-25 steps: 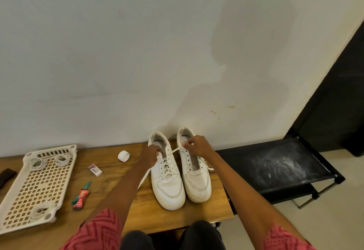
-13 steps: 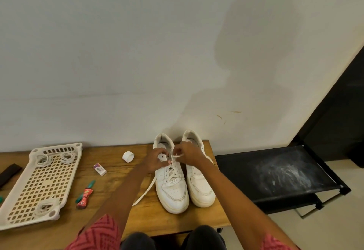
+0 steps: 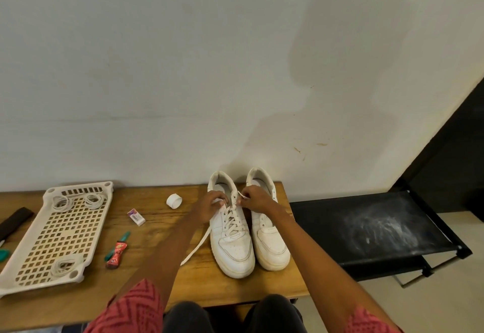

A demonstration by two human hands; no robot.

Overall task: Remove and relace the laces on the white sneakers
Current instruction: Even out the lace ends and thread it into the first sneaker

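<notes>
White leather sneakers stand side by side at the far right of the wooden desk (image 3: 146, 293), heels to the wall (image 3: 157, 70) and toes toward the person. The left sneaker (image 3: 231, 243) is laced up most of its length; the right sneaker (image 3: 272, 243) shows bare eyelets with no lace across them.

Both hands meet over the top eyelets of the left sneaker. The left hand (image 3: 209, 205) sits at that shoe's left collar, fingers curled and pinching the lace (image 3: 195, 246), whose long free end runs from under the hand down and to the left across the desk, ending near the forearm. The right hand (image 3: 255, 200) lies between the two shoes, just right of the left sneaker's tongue, fingers curled and pinching the lace's other short end at the top eyelet.

Left of the shoes lie a small white cap (image 3: 174, 200), an eraser (image 3: 136, 217), a red tube (image 3: 116, 254) beside a green marker (image 3: 117, 245), and a perforated white tray (image 3: 34, 262) holding coiled white cords (image 3: 62, 203). A black rack (image 3: 366, 227) stands just right of the desk.
</notes>
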